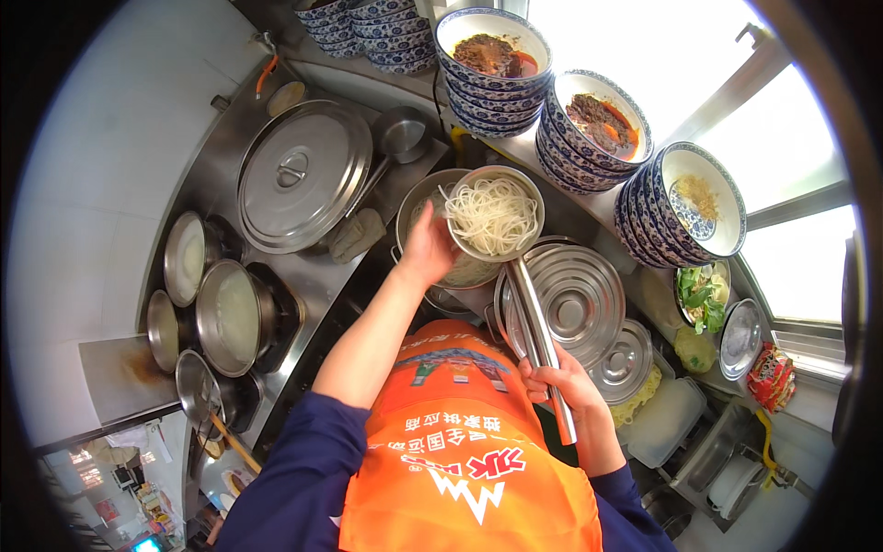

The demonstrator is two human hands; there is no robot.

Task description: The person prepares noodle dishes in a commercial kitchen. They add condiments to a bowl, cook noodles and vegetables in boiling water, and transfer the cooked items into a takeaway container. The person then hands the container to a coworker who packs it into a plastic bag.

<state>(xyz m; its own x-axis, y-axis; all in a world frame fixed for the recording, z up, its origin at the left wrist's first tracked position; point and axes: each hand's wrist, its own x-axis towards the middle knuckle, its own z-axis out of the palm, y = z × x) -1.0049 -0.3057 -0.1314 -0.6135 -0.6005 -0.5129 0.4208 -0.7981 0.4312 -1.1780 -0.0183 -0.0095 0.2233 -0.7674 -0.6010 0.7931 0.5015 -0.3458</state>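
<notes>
White noodles (495, 215) fill the round metal head of a long-handled ladle (534, 324). My right hand (569, 386) is closed around the lower part of its steel handle. At the ladle's left rim is my left hand (429, 245), fingers raised beside some strands; whether it grips any is hard to tell. Below and behind the ladle stands a metal pot (407, 207) with more noodles in it, partly hidden by the ladle and my left hand. To its right lie ringed metal lids (572, 303).
Stacked blue-and-white bowls (493, 90) line the window ledge, the top ones holding dark sauce or minced seasoning. A large lidded pot (303, 176), a saucepan (403, 134) and a folded cloth (357, 236) are at the left, beyond them several metal pans (231, 317). Greens (702, 297) sit at the right.
</notes>
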